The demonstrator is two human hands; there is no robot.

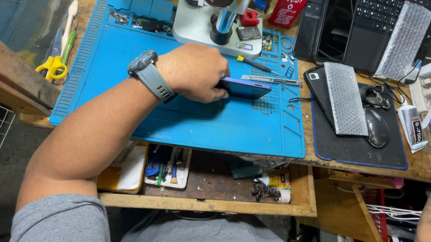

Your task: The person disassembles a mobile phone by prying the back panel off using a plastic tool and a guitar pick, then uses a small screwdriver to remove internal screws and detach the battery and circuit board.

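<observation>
Left hand (194, 72) closed around flat purple smartphone (244, 88), holding it on edge above blue silicone repair mat (184, 117). Grey wristwatch (148, 74) on left wrist. Grey microscope base (204, 29) just behind hand. Right hand out of view; only forearm at right edge.

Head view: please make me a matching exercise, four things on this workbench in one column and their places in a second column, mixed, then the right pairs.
Things:
1. phone
2. scissors
3. computer mouse
4. red can

Places:
A. on the black pad at the right
B. at the back of the bench, beside the microscope base
C. left of the blue mat
D. held by the left hand over the blue mat

Pairs: 1-D, 2-C, 3-A, 4-B
</observation>
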